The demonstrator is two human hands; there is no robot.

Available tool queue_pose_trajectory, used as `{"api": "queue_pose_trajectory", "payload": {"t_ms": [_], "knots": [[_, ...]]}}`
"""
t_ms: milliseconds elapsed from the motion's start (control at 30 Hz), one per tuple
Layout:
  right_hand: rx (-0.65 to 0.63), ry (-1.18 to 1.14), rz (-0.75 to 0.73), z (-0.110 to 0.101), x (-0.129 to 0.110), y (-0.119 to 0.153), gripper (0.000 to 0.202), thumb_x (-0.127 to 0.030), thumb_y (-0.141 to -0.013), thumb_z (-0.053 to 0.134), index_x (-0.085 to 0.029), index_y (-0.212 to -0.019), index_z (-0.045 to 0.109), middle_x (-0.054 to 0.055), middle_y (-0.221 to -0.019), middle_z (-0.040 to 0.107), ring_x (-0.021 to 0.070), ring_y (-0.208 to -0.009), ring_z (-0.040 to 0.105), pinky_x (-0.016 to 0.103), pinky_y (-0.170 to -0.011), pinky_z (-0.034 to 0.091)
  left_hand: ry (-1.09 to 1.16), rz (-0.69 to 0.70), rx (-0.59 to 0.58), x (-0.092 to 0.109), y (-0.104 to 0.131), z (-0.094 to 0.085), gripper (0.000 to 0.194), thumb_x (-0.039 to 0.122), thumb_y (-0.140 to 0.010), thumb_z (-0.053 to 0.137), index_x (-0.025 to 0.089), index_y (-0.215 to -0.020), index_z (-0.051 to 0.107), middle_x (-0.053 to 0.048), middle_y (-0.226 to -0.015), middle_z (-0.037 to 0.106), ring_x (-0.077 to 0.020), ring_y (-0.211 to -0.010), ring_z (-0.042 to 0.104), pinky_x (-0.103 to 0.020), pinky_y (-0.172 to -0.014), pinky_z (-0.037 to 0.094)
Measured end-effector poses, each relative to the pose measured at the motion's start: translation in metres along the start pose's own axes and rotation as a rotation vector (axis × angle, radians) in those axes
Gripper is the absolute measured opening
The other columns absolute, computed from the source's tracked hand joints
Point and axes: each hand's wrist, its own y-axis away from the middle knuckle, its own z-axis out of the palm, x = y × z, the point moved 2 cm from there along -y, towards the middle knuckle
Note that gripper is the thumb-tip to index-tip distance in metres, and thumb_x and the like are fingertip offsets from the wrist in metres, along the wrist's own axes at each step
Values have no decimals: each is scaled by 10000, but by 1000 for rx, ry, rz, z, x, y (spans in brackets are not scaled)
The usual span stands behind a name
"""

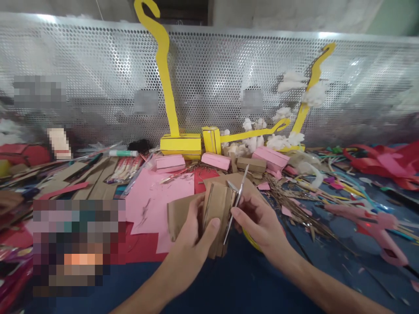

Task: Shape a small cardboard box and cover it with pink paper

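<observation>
Left hand (194, 240) clamped on a folded brown cardboard piece (216, 205), thumb flat across its near face, fingers around the left side; the piece stands roughly upright above the near middle of the blue table (212, 290). Right hand (262, 222) closed on a slim metal tool (240, 190), thumb and fingers pinching it, its length slanting along the right edge of the cardboard. Blade-like, but grip hides the rest — cannot tell the exact kind. A yellow curved rim (252, 240) shows beneath the right hand, mostly covered. Another flat brown card (180, 213) just left of the held piece, over pink paper (140, 196), which lies partly on a red sheet (144, 250). Farther off, a row of small boxes: a pink box (170, 162) at left, a second in the middle, a third at right, with a brown box (252, 164) between the last two. Behind the row, a tall yellow hooked strip (166, 87) rising from a yellow block (180, 147). Far right, white tufts (316, 93) on a second yellow strip. Right side: brown scraps (294, 203), then a pink glue gun (388, 224) — small red light showing. Perforated metal panel (209, 78) at the far edge.
</observation>
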Motion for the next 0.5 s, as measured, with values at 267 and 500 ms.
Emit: {"api": "queue_pose_trajectory", "payload": {"t_ms": [267, 500], "knots": [[34, -47, 54, -1, -1, -3, 307, -470, -907, 710, -196, -892, 573, -35, -717, 569, 85, -560, 516, 224, -532, 452, 66, 46, 50, -11, -9, -2, 459, 473, -1007, 550, 283, -1410, 436, -84, -1512, 528, -248, -1423, 476, -415, -1181, 400], [108, -14, 69, -5, -3, -4, 326, -491, -888, 699, -208, -949, 549, -50, -689, 554, 106, -570, 535, 239, -544, 449, 340, -11, 209, -17, -16, -2, 504, 475, -924, 685, 294, -1327, 442, -80, -1427, 581, -259, -1272, 606, -417, -1007, 551]]}}
